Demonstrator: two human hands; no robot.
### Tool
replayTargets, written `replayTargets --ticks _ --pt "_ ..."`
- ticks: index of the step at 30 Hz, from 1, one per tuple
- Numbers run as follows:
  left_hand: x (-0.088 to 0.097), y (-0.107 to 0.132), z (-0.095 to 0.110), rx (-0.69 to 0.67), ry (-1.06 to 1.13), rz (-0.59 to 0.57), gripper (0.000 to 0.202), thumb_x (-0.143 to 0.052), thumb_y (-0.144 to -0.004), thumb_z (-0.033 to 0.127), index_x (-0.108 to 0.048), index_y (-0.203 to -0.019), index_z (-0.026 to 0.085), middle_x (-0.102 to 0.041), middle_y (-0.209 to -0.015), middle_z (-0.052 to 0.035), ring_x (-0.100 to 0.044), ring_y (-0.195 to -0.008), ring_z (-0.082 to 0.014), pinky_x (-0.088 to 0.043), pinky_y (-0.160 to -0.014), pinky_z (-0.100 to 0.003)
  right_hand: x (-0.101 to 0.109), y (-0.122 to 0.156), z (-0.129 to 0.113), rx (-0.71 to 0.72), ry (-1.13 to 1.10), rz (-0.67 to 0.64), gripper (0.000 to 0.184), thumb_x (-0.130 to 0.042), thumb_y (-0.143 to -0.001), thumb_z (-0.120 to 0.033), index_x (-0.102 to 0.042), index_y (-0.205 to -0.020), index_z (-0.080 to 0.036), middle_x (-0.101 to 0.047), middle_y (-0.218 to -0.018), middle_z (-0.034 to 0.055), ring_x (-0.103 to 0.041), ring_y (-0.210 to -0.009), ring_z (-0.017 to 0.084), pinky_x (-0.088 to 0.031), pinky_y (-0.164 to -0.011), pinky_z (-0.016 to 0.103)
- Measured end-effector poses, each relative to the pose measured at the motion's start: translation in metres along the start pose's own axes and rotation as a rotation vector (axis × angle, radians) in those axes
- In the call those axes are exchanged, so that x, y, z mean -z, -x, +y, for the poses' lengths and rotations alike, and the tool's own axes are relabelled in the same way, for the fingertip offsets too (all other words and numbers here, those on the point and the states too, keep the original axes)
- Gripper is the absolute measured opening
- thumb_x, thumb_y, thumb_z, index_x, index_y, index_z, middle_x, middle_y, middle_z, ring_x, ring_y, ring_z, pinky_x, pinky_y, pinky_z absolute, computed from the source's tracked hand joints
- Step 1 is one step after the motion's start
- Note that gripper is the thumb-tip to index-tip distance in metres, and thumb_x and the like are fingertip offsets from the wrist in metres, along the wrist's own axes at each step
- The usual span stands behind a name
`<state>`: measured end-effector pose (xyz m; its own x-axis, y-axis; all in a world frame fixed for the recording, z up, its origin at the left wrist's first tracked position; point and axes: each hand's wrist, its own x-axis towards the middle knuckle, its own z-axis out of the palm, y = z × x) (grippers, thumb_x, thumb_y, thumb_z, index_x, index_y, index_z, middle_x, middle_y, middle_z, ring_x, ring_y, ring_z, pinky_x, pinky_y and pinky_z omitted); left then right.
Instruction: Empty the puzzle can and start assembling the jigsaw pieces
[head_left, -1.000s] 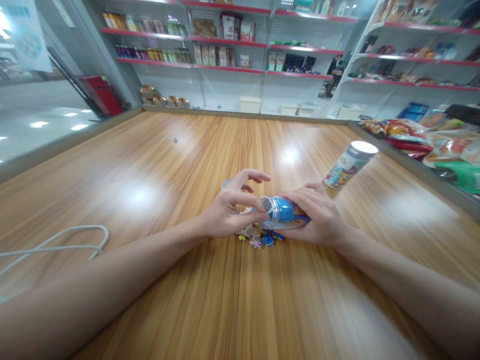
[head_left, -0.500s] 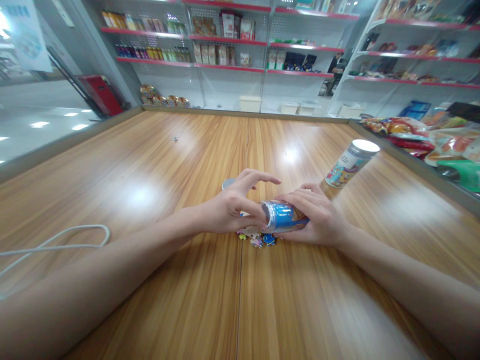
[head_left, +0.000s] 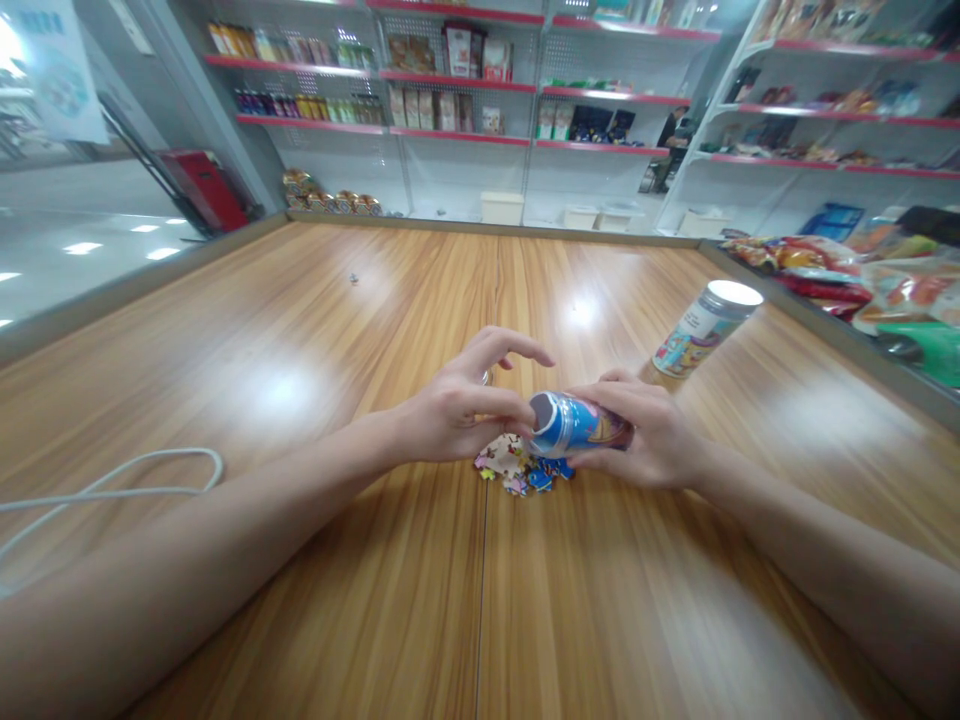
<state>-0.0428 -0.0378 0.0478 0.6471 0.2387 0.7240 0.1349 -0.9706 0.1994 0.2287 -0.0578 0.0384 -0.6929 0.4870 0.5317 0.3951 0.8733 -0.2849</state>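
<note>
My right hand (head_left: 651, 425) is wrapped round a blue printed can (head_left: 574, 426), tilted on its side with its open mouth toward the left. My left hand (head_left: 469, 400) hovers at that mouth with fingers spread; its lower fingertips are close to the rim, and whether they touch it I cannot tell. Below the can lies a small pile of colourful jigsaw puzzle pieces (head_left: 516, 470), partly covered by the can and my left hand. The edge of a round silvery thing (head_left: 487, 378) shows behind my left hand, mostly hidden.
Another printed can (head_left: 705, 328) with a white top stands at the right. A small piece (head_left: 354, 279) lies far left on the wooden table (head_left: 337, 610). A pale cable (head_left: 172, 455) loops at the left. Packaged goods (head_left: 832, 275) sit beyond the right edge; stocked shelves (head_left: 457, 80) stand behind.
The can has moved slightly right and its mouth has turned more into view. My left fingers are drawn back from inside the mouth, and more puzzle pieces show beneath.
</note>
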Motion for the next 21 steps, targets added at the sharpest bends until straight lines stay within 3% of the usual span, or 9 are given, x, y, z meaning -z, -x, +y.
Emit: replayTargets --ticks 6,9,11,15,18,21 --pt "-0.001 0.006 -0.005 0.004 0.011 0.081 0.003 -0.07 -0.086 0.019 -0.07 -0.084 0.021 -0.061 -0.122 -0.0116 -0.062 -0.113 -0.0253 -0.056 -0.085 -0.04 0.002 0.002 0.007 -0.079 0.045 0.054 0.044 -0.08 -0.081 -0.045 -0.067 -0.116 -0.019 -0.076 -0.092 0.0051 -0.069 -0.076 0.02 -0.051 -0.072 0.034" --pt "-0.002 0.009 -0.007 0.069 0.067 0.171 0.006 -0.071 -0.086 0.022 -0.066 -0.083 0.02 -0.064 -0.118 -0.0108 -0.065 -0.105 -0.0229 -0.056 -0.081 -0.038 0.002 0.004 0.011 -0.151 0.044 0.084 0.041 -0.078 -0.083 -0.044 -0.068 -0.114 -0.02 -0.076 -0.096 0.006 -0.071 -0.081 0.021 -0.052 -0.073 0.034" --pt "-0.004 0.01 -0.01 0.154 0.121 0.299 0.01 -0.069 -0.089 0.026 -0.064 -0.083 0.019 -0.065 -0.118 -0.0105 -0.065 -0.104 -0.0224 -0.057 -0.083 -0.039 0.0 0.005 0.014 -0.216 0.066 0.121 0.04 -0.077 -0.083 -0.045 -0.068 -0.112 -0.019 -0.075 -0.092 0.0059 -0.07 -0.078 0.021 -0.052 -0.07 0.034" --pt "-0.008 0.013 -0.021 0.357 0.219 0.674 0.019 -0.067 -0.091 0.034 -0.059 -0.082 0.02 -0.064 -0.117 -0.0085 -0.062 -0.106 -0.0213 -0.055 -0.085 -0.036 -0.006 0.008 0.021 -0.304 0.177 0.308 0.045 -0.079 -0.08 -0.045 -0.062 -0.111 -0.019 -0.072 -0.088 0.0052 -0.068 -0.073 0.021 -0.055 -0.068 0.036" --pt "-0.011 0.014 -0.027 0.504 0.357 0.87 0.023 -0.068 -0.089 0.037 -0.057 -0.078 0.019 -0.065 -0.096 -0.0044 -0.06 -0.079 -0.0145 -0.052 -0.067 -0.027 -0.011 0.011 0.03 -0.382 0.154 0.447 0.052 -0.08 -0.079 -0.043 -0.055 -0.12 -0.023 -0.071 -0.105 0.009 -0.07 -0.09 0.027 -0.057 -0.081 0.044" --pt "-0.013 0.011 -0.024 0.69 0.605 0.944 0.025 -0.066 -0.087 0.031 -0.053 -0.071 0.018 -0.055 -0.069 0.0012 -0.05 -0.057 -0.0095 -0.044 -0.055 -0.022 -0.016 0.014 0.04 -0.464 -0.004 0.551 0.056 -0.079 -0.079 -0.04 -0.05 -0.125 -0.026 -0.068 -0.117 0.0106 -0.067 -0.107 0.03 -0.054 -0.094 0.049"
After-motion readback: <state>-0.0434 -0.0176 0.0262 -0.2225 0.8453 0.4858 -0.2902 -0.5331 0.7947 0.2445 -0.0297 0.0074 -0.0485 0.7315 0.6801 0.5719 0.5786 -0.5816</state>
